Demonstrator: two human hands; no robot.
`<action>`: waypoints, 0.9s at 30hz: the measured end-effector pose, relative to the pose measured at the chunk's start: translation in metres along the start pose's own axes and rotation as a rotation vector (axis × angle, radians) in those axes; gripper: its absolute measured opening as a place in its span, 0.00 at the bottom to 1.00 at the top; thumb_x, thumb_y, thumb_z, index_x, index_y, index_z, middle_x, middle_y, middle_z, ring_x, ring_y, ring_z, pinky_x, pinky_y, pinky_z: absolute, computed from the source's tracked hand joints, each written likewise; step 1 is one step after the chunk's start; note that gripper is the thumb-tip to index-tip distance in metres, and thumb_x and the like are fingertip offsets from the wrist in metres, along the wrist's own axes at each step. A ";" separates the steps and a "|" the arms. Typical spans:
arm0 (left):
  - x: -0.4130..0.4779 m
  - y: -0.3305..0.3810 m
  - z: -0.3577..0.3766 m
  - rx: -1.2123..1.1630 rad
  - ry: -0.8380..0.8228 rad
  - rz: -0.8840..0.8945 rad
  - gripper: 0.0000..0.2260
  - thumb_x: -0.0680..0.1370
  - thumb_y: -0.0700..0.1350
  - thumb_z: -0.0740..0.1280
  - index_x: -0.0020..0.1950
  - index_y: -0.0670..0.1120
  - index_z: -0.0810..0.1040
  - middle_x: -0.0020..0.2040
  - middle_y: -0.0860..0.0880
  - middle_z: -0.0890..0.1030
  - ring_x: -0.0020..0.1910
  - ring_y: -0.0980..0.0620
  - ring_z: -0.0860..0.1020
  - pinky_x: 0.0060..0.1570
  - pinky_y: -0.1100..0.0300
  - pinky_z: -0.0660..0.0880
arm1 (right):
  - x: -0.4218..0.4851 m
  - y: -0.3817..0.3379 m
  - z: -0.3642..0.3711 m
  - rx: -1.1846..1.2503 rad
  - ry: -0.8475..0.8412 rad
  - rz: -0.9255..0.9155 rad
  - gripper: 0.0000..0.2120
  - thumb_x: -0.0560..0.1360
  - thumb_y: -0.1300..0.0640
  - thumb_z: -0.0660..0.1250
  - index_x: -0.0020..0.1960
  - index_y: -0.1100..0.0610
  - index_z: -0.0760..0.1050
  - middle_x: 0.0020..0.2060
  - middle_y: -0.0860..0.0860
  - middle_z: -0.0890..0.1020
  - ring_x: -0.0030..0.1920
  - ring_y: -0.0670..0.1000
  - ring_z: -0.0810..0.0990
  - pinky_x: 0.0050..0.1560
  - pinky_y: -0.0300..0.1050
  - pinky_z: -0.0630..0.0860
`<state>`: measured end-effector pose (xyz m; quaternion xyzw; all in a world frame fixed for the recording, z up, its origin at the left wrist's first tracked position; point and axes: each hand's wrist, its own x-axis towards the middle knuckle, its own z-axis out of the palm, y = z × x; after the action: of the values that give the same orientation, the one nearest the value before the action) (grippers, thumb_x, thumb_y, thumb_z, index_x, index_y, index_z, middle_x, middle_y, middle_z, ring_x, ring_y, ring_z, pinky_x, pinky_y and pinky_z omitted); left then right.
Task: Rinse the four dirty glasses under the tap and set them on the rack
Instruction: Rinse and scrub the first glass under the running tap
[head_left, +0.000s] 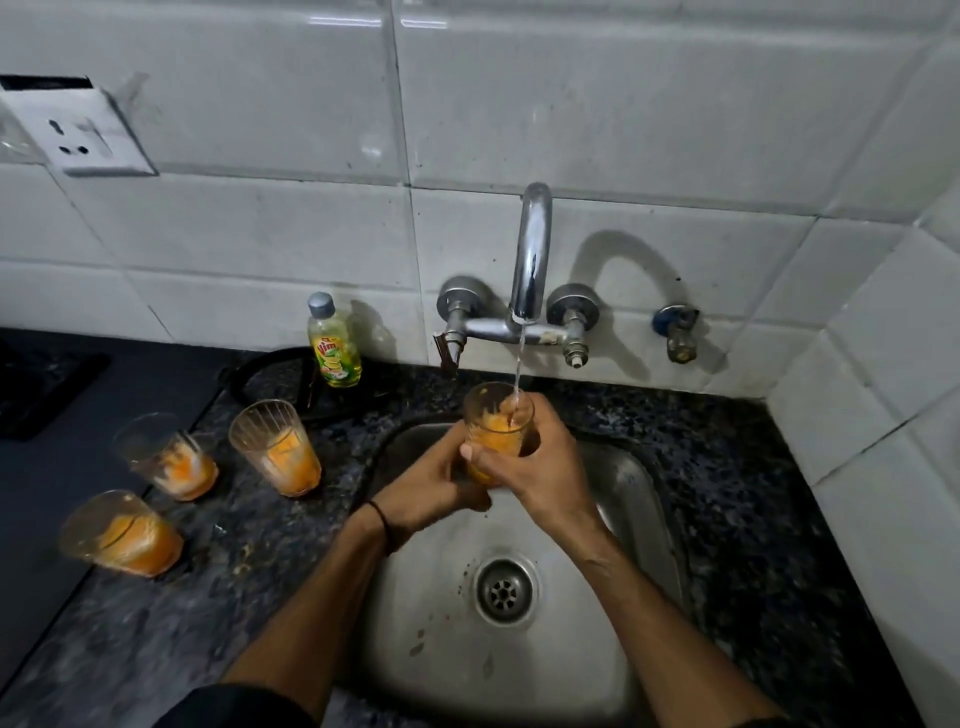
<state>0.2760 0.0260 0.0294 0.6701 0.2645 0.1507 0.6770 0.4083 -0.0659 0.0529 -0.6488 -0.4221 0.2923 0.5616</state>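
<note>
Over the steel sink (631, 499) I hold one glass (496, 421) smeared with orange residue, upright under the tap (531, 254). A thin stream of water (518, 364) runs into it. My right hand (540, 467) grips the glass around its side, and my left hand (434, 480) grips its lower part from the left. Three more glasses with orange residue stand on the dark counter to the left: one nearest the sink (278, 447), one further left (169, 457), and one at the front left (122, 532). No rack is in view.
A bottle of yellow dish soap (334, 340) stands on the counter by the wall, left of the tap. The sink drain (505, 590) lies below my hands. A wall socket (78, 130) sits at the upper left. White tiled walls close in at the back and right.
</note>
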 end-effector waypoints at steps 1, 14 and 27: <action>0.003 0.004 0.000 0.020 -0.015 0.006 0.29 0.69 0.29 0.72 0.67 0.48 0.75 0.58 0.48 0.83 0.58 0.50 0.81 0.52 0.56 0.80 | 0.000 0.000 -0.002 0.010 -0.013 0.021 0.22 0.66 0.53 0.81 0.56 0.51 0.76 0.47 0.48 0.85 0.48 0.46 0.84 0.50 0.45 0.82; 0.017 -0.007 0.051 0.228 0.581 0.197 0.16 0.70 0.43 0.77 0.52 0.52 0.74 0.45 0.54 0.81 0.43 0.61 0.79 0.38 0.67 0.74 | 0.014 -0.049 -0.003 -0.580 -0.108 0.046 0.16 0.81 0.41 0.62 0.55 0.53 0.66 0.39 0.45 0.79 0.41 0.44 0.80 0.45 0.41 0.75; 0.027 0.010 0.014 0.242 0.322 0.093 0.15 0.66 0.44 0.78 0.51 0.49 0.79 0.42 0.53 0.84 0.42 0.53 0.81 0.42 0.56 0.77 | 0.038 -0.064 -0.018 -0.618 -0.439 0.152 0.06 0.79 0.53 0.66 0.49 0.51 0.82 0.47 0.47 0.85 0.50 0.47 0.83 0.56 0.45 0.77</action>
<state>0.3073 0.0303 0.0347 0.7252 0.3542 0.2543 0.5330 0.4275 -0.0406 0.1223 -0.7390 -0.5511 0.3238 0.2126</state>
